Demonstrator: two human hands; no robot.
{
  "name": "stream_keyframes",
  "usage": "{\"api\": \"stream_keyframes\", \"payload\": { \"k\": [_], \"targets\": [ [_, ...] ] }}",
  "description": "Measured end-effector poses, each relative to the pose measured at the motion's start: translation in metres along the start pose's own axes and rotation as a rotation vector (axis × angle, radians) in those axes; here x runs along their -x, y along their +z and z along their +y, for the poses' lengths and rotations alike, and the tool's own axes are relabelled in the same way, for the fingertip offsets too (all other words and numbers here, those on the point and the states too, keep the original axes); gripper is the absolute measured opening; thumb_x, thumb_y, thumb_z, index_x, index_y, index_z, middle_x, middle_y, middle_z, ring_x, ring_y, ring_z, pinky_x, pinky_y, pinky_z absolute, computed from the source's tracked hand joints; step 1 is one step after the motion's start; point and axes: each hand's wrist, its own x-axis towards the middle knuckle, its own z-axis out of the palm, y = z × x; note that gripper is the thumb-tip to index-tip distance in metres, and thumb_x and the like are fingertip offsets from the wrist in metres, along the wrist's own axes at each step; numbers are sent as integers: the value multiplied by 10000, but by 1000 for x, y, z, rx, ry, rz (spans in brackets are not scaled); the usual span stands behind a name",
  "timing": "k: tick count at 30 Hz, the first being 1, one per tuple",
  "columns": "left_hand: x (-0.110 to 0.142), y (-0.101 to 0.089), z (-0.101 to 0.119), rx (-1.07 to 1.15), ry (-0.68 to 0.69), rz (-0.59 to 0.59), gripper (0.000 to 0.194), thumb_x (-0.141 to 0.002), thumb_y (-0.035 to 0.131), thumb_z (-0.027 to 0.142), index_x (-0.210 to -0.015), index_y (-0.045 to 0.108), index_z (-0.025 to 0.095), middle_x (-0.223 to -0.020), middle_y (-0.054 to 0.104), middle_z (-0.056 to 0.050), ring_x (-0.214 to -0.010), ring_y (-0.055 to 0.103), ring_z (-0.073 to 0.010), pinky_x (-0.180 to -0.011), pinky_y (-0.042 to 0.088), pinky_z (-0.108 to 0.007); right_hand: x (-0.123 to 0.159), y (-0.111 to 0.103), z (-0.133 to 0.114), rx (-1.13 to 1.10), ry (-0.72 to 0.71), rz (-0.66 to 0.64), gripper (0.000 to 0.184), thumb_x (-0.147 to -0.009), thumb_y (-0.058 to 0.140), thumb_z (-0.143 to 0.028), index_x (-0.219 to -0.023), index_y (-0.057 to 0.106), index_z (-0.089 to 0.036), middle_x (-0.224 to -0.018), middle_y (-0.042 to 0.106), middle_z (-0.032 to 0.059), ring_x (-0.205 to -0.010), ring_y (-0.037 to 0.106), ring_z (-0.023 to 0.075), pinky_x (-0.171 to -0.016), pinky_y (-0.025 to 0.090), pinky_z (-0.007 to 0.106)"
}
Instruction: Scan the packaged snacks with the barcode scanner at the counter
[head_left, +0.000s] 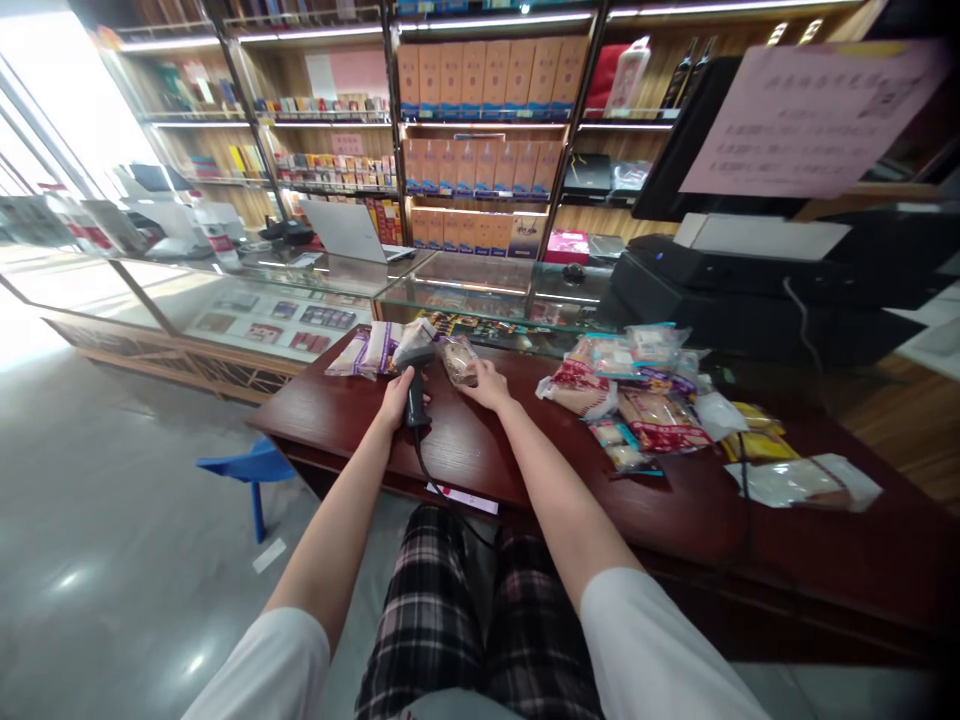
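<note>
My left hand is shut around the grip of a black handheld barcode scanner, whose head tilts up and toward the packets ahead. Its coiled black cord drops over the desk's near edge. My right hand rests on a clear-wrapped bread packet, fingers over its right side. Both sit on a dark red wooden desk. A few flat packets lie just left of the scanner, and a heap of wrapped snack packets lies to the right of my right hand.
Behind the desk stands a glass display counter. A black printer-like machine sits to the right, with a laptop behind the counter. Shelves of boxes line the back wall. A blue stool stands on the floor at left.
</note>
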Motion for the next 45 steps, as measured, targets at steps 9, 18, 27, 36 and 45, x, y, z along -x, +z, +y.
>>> {"api": "stream_keyframes", "payload": {
  "k": [9,18,27,36,45],
  "targets": [
    [5,2,2,-46,-3,-6,654,-782,636,717,-960,683,89,-532,665,-81,-427,599,-168,-457,467,-260,35,-17,38,-2,-66,105,453,-836,730,-343,-1253,587,-237,-1443,498,106,-1327,531,264,-1110,411,429],
    [6,2,3,-96,17,-46,729,-742,653,749,-986,718,66,-525,662,-95,-426,598,-175,-425,416,-248,41,-18,38,-234,-67,203,334,-813,713,-320,-1121,613,-240,-1311,613,74,-1175,620,243,-1053,458,408],
    [5,-1,2,5,37,-83,653,-802,663,661,-1021,719,48,-758,745,-133,-488,634,-151,-433,450,-230,23,-16,63,-899,155,511,407,-951,356,-492,-1200,530,-221,-1262,666,108,-1176,642,220,-1004,521,418],
    [9,-1,3,124,-103,-249,548,-887,631,572,-1115,708,80,-925,763,-153,-523,652,-144,-468,513,-240,25,-23,63,-1458,268,370,404,-916,505,-515,-1216,545,-248,-1237,694,74,-1072,698,210,-825,620,382],
    [5,-5,-3,45,-97,-403,530,-879,654,554,-1068,738,66,-907,763,-155,-527,650,-151,-506,502,-243,31,-29,55,-1728,362,239,277,-906,626,-459,-1098,587,-263,-977,751,-3,-818,731,165,-766,630,352]
  ]
}}
